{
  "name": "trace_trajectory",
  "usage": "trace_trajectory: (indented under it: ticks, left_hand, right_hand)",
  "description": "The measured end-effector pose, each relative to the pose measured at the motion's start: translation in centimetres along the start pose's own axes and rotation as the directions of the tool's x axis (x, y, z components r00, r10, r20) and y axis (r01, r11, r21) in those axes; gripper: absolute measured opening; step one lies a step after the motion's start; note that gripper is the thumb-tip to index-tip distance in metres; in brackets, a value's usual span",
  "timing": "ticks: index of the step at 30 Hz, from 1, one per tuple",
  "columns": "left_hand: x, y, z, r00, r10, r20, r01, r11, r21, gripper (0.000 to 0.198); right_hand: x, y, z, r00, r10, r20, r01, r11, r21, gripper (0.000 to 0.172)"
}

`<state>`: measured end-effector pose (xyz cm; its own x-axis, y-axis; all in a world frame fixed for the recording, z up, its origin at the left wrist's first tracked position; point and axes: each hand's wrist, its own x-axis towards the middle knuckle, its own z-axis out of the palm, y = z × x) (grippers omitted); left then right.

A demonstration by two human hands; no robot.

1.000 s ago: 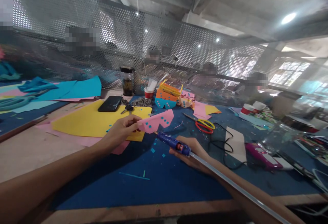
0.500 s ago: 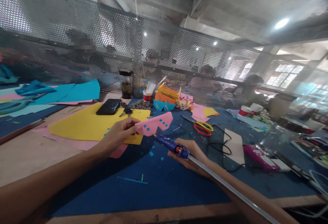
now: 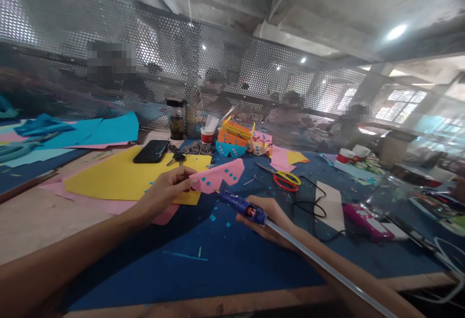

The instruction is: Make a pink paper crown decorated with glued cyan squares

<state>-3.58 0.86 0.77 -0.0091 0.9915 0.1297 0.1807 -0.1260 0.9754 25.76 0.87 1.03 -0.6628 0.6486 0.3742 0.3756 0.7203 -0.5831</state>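
My left hand pinches the left end of a folded pink paper piece dotted with small blue squares and notched along its lower edge. A blue glue gun is gripped in my right hand, a long clear glue stick trailing from its back end. The gun's tip is close to the notch of the pink paper; whether they touch I cannot tell. Beneath my left hand lies yellow paper over pink sheets. Small blue squares are scattered on the blue table surface.
Scissors, a black cable and a beige card are at right, near a magenta device. Behind are a phone, keys, a jar, a red-white cup and decorated paper pieces. People sit beyond the mesh screen.
The whole view has shifted slightly. Both hands, the pink paper and the glue gun keep nearly the same positions relative to each other.
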Motion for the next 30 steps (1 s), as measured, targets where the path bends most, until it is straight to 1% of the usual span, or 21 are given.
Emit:
trace_trajectory:
  ticks: [6, 10, 15, 21, 25, 30]
  left_hand:
    - [-0.14, 0.18, 0.07, 1.000, -0.010, -0.008, 0.010, 1.000, 0.001, 0.041]
    - [-0.18, 0.42, 0.04, 1.000, -0.002, -0.015, 0.002, 1.000, 0.020, 0.042]
    - [-0.14, 0.36, -0.10, 1.000, 0.016, 0.001, -0.016, 1.000, 0.017, 0.038]
    - [0.01, -0.06, -0.26, 1.000, 0.024, 0.013, -0.024, 1.000, -0.005, 0.034]
    - [-0.11, 0.23, -0.20, 0.999, 0.039, 0.011, -0.039, 0.999, 0.012, 0.032]
    - [-0.24, 0.44, -0.17, 0.999, 0.044, 0.020, -0.044, 0.999, -0.002, 0.031]
  right_hand:
    - [-0.06, 0.23, 0.11, 1.000, 0.011, -0.006, -0.011, 1.000, 0.000, 0.031]
    - [-0.14, -0.08, -0.14, 1.000, 0.029, 0.000, -0.029, 1.000, 0.009, 0.030]
    - [-0.11, -0.33, -0.34, 0.999, 0.039, 0.011, -0.039, 0.999, 0.009, 0.028]
    - [-0.05, 0.37, 0.15, 0.999, 0.018, -0.034, -0.018, 1.000, 0.004, 0.033]
    - [-0.04, 0.19, 0.02, 1.000, 0.009, -0.009, -0.009, 1.000, 0.007, 0.031]
    - [0.02, -0.09, -0.07, 1.000, 0.011, -0.020, -0.011, 1.000, -0.002, 0.032]
